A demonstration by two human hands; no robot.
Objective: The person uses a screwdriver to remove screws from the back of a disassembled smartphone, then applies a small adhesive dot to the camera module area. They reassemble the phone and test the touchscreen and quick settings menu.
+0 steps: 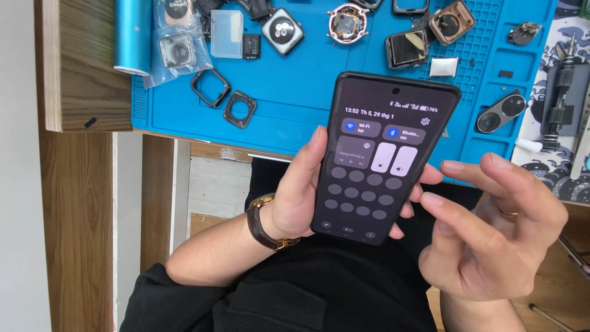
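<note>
My left hand (301, 190) grips a black smartphone (381, 154) from its left side, thumb along the edge and fingertips showing at the right edge. The screen is lit with a dark panel of toggles and round buttons. A brown-strapped gold wristwatch (261, 221) is on that wrist. My right hand (491, 227) hovers just right of the phone, fingers loosely curled, index and middle fingertips pointing at the phone's right edge without holding anything. A ring sits on one finger.
Behind the phone lies a blue work mat (295, 92) on a wooden bench, strewn with smartwatch cases, black frames (212, 89), a round opened watch (347, 23), a blue cylinder (132, 34), a clear box (226, 34) and a double-lens loupe (501, 112). Tools lie at the right.
</note>
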